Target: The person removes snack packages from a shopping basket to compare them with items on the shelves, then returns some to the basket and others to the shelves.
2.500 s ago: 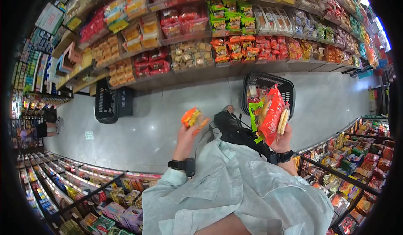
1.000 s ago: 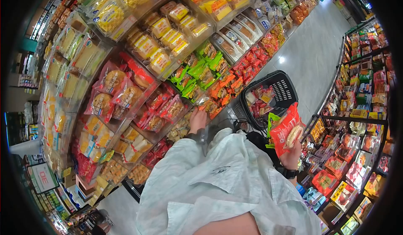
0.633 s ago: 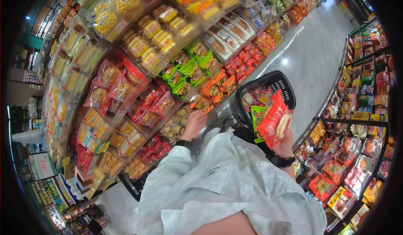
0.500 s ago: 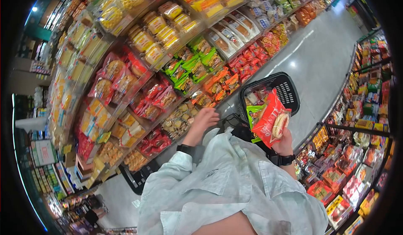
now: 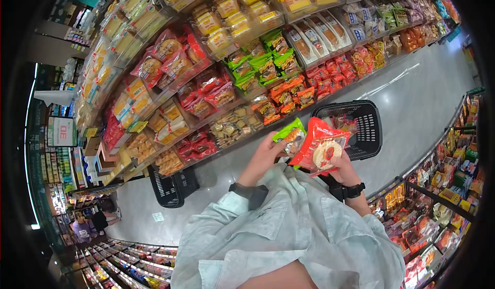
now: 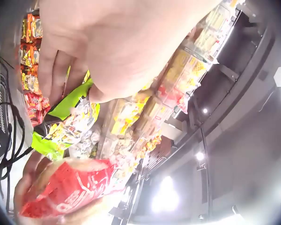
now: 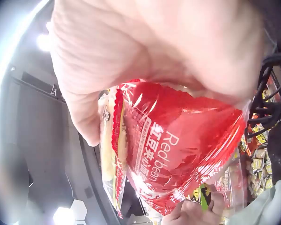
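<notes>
My left hand grips a small green snack packet with a dark, printed front, in front of my body. In the left wrist view, my left fingers curl over the green packet, just above the red package. My right hand holds a red bread package together with a clear pack of a pale round cake. The right wrist view shows "Red bean" lettering on the red package, and my thumb against the pale pack. Both hands are close together, packages nearly side by side.
Behind the packages, a black shopping basket with several packets inside stands on the grey floor. A second black basket is at left. Tiered bins hold green packets and orange packets. Another shelf runs along the right.
My left hand put an orange packet down at its bin, drew back without it, and now grips the green packet that my right hand held. The head view has turned.
</notes>
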Action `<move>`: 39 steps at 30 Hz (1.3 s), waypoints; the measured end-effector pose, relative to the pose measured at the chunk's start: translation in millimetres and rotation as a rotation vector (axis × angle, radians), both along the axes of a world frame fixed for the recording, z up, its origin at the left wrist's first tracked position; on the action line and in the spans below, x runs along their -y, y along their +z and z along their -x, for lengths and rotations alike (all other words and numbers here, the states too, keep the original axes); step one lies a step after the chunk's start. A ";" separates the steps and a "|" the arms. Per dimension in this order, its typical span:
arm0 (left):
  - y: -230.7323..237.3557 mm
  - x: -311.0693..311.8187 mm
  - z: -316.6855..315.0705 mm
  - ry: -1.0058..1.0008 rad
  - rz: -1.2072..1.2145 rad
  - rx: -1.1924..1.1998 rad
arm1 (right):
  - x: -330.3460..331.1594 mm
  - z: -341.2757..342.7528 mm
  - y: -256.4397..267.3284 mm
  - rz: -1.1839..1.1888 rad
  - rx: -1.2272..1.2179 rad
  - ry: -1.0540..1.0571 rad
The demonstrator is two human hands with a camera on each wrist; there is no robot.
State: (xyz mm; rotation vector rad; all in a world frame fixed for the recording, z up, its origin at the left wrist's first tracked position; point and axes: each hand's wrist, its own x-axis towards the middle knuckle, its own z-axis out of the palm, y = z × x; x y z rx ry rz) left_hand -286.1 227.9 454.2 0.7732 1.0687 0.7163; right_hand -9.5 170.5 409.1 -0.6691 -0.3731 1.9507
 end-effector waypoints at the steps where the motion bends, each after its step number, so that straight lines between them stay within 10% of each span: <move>1: 3.1 -4.1 1.2 0.055 -0.007 0.000 | 0.9 0.0 -1.9 0.023 0.005 -0.029; 7: -2.2 -77.0 51.5 0.397 -0.123 -0.208 | 6.9 -4.4 -4.1 0.071 0.057 -0.219; 14: -72.3 -183.2 131.5 0.358 -0.523 -0.615 | -8.0 9.6 12.2 0.049 0.215 -0.373; 39: -101.6 -255.5 143.9 0.467 -0.523 -0.491 | -34.9 46.3 36.3 0.109 0.267 -0.535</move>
